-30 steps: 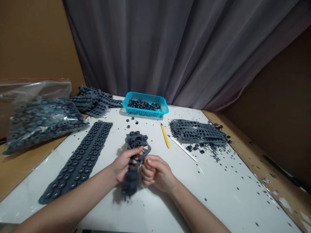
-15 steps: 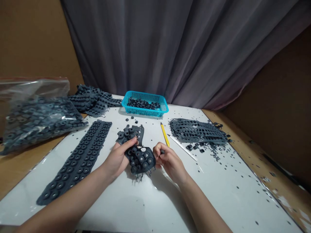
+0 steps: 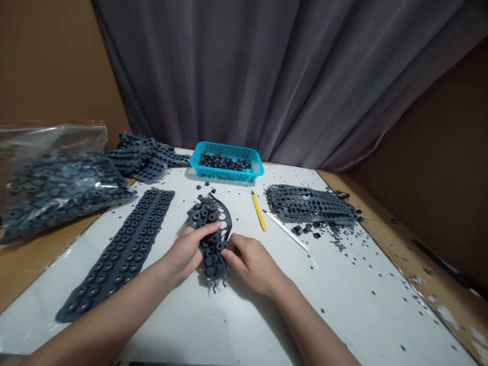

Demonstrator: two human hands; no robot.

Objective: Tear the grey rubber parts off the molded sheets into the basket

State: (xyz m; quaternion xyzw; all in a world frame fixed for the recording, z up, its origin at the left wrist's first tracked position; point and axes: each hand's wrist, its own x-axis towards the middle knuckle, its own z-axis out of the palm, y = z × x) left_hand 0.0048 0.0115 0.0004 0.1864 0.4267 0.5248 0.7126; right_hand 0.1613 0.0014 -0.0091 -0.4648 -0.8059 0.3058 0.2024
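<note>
A dark rubber sheet [image 3: 209, 213] studded with ring-shaped pieces is held up over the white table. My left hand [image 3: 187, 251] grips its left side, thumb across the top. Along the sheet's right edge is a curved strip with open holes. My right hand [image 3: 249, 259] pinches the lower right edge between thumb and fingers, at one of the ring pieces. Thin dark strands hang from the sheet's bottom end. Another long sheet of rings [image 3: 122, 251] lies flat to the left of my hands.
A blue basket [image 3: 249, 175] with small dark pieces stands at the back. A clear bag of rings [image 3: 64, 188] and piled sheets [image 3: 139, 155] are at left. Right are a yellow pen [image 3: 258, 211], a white pen [image 3: 287, 231], perforated sheets [image 3: 310, 203] and scattered dark bits.
My right hand has moved slightly left and down onto the sheet's edge, its thumb now touching a ring. The held sheet has turned and looks narrower, with its holed strip more exposed.
</note>
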